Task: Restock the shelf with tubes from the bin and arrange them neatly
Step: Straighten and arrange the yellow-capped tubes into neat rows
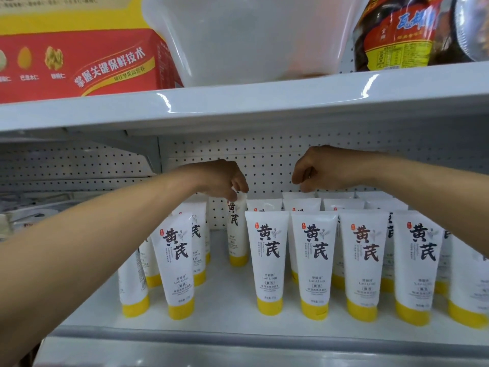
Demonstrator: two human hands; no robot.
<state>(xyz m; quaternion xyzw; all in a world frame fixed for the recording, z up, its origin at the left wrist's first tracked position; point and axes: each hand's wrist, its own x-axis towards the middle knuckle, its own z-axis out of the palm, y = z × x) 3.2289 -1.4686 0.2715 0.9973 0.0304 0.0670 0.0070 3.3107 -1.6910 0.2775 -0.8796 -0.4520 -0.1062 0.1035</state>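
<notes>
Pinching the top of a white plastic tube with a yellow cap, upright near the back edge of the white metal shelf, left hand fingers clamped on it, right hand fingertips nipping the top of a back-row tube.

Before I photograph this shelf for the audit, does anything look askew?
Yes: the white plastic tube with yellow cap pinched by the left hand is turned edge-on behind the front row, while its neighbours face forward.

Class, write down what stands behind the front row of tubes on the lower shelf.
More identical white tubes, only top edges showing, then the pegboard wall. Their labels and caps are mostly covered.
</notes>
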